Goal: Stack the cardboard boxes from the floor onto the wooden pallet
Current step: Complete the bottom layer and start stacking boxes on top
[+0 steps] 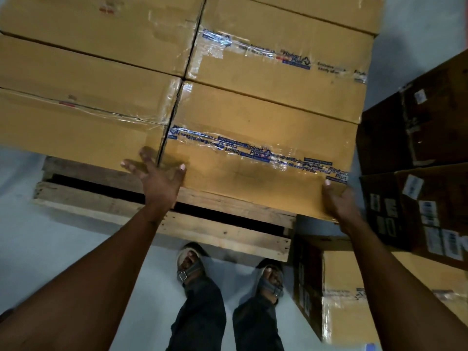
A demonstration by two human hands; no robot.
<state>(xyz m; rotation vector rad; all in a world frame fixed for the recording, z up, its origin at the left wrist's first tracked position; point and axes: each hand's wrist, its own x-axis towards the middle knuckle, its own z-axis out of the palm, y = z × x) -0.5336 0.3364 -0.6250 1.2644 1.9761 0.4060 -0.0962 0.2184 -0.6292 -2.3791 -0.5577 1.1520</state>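
A tan cardboard box (255, 158) sealed with blue-printed tape lies at the front right of the stack on the wooden pallet (207, 229). My left hand (157, 176) presses its near left corner with fingers spread. At the near right corner my right hand (339, 201) grips the box. Several more tan boxes (88, 79) are stacked beside and behind it.
Dark brown boxes with labels (417, 153) stand stacked at the right. A tan box (344, 295) sits on the floor at the lower right, close to my right foot. My sandalled feet (190, 267) stand on the pale floor at the pallet's front edge.
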